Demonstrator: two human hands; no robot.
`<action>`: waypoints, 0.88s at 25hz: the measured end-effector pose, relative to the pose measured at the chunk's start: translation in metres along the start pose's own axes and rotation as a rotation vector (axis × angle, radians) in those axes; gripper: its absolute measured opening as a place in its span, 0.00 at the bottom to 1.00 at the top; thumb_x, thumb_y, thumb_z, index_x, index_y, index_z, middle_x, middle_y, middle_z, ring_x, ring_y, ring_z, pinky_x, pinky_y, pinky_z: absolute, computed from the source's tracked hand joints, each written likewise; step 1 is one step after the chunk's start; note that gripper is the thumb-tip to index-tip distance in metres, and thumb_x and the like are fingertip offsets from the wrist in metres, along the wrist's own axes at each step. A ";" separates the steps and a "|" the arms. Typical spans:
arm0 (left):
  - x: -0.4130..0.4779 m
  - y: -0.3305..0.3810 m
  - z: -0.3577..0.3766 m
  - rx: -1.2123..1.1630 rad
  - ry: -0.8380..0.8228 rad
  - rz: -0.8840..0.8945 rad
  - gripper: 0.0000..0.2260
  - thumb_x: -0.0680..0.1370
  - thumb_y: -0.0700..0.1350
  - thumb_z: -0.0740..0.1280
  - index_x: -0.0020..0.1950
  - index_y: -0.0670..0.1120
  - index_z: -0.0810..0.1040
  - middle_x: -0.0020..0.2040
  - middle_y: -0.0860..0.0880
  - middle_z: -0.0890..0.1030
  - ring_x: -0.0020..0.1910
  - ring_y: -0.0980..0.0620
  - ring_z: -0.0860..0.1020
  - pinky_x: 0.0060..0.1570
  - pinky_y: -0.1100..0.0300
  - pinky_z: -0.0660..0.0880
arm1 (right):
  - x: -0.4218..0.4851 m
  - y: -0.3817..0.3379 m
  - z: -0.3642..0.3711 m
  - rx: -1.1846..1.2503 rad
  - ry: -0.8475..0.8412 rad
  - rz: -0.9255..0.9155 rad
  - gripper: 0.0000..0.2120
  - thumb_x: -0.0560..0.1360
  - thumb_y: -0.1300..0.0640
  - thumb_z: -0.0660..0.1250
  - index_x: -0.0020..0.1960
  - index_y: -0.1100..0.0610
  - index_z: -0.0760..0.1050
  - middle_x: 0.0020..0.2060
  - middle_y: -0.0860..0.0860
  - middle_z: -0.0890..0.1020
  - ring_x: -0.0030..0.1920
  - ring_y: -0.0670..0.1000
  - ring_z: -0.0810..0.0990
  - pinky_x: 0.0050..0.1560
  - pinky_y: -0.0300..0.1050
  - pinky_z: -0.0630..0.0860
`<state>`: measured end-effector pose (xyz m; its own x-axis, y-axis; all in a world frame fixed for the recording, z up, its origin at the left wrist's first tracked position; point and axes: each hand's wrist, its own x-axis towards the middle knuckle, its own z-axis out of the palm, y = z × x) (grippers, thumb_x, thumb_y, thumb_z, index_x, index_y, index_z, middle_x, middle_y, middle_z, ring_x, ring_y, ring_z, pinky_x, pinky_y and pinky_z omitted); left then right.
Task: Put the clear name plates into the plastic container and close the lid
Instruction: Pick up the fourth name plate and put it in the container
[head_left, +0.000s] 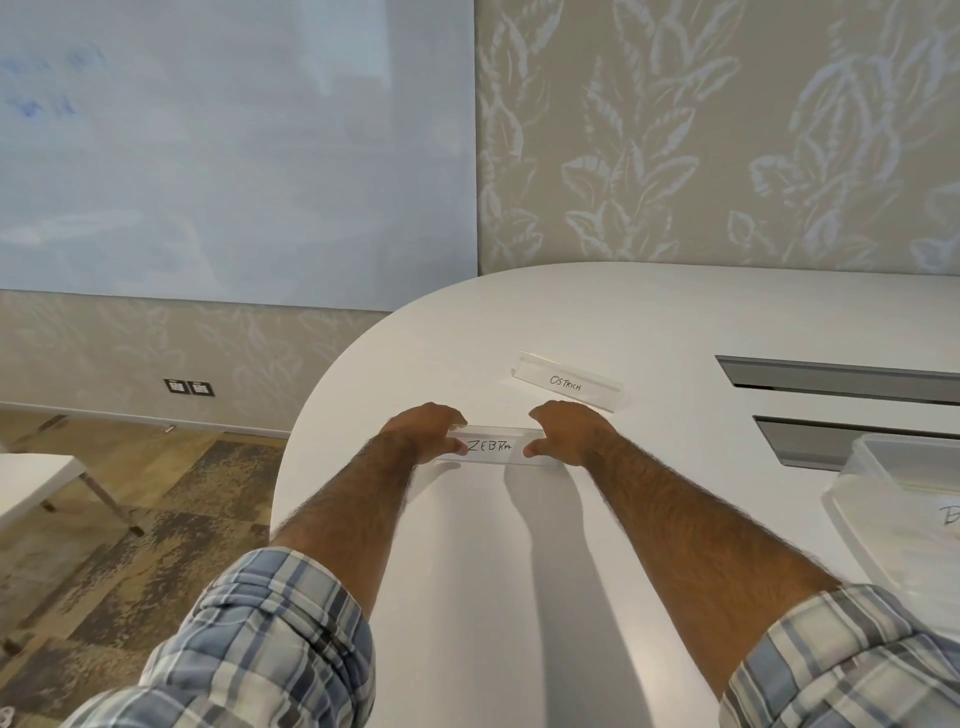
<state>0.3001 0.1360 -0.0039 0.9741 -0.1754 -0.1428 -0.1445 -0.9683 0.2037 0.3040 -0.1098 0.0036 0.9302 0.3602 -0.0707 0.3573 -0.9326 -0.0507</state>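
Both hands (423, 428) (571, 431) outstretched, pinch grip ZEBRA plate (491, 445) ends.

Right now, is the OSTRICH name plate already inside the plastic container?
No. The OSTRICH name plate lies on the white table, well apart from the plastic container at the right edge.

The scene is being lit brightly and evenly, with soft daylight being reflected as pale glare across the whiteboard (234, 156). Long, faint shadows of the forearms are being cast toward the viewer on the white bench (519, 597), so the light is being delivered from ahead and above. Straight lines are being bent near the edges by wide-angle distortion. The plaid sleeves (260, 649) and the carpet (104, 545) are being rendered slightly soft.
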 end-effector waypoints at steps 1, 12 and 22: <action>0.002 -0.001 0.001 -0.007 -0.002 0.001 0.23 0.75 0.57 0.70 0.70 0.56 0.74 0.68 0.53 0.76 0.66 0.50 0.74 0.62 0.53 0.72 | 0.003 -0.001 0.002 0.012 -0.006 0.008 0.28 0.74 0.39 0.68 0.66 0.57 0.72 0.63 0.53 0.77 0.65 0.56 0.74 0.64 0.53 0.72; 0.007 -0.005 0.003 -0.023 -0.009 -0.023 0.23 0.72 0.47 0.75 0.66 0.52 0.78 0.63 0.51 0.79 0.62 0.48 0.76 0.58 0.54 0.74 | 0.021 -0.015 0.013 -0.009 -0.029 -0.014 0.22 0.75 0.50 0.69 0.67 0.54 0.73 0.65 0.52 0.76 0.65 0.55 0.75 0.62 0.51 0.73; -0.013 0.029 -0.009 0.041 0.009 0.024 0.21 0.72 0.48 0.75 0.65 0.53 0.80 0.60 0.50 0.81 0.59 0.47 0.78 0.56 0.54 0.75 | -0.006 0.004 0.004 0.000 0.009 -0.004 0.19 0.74 0.51 0.70 0.64 0.53 0.75 0.63 0.51 0.77 0.64 0.55 0.75 0.60 0.49 0.72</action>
<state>0.2850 0.1119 0.0120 0.9718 -0.1973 -0.1293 -0.1748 -0.9704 0.1667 0.2991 -0.1156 -0.0001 0.9294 0.3638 -0.0614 0.3611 -0.9311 -0.0515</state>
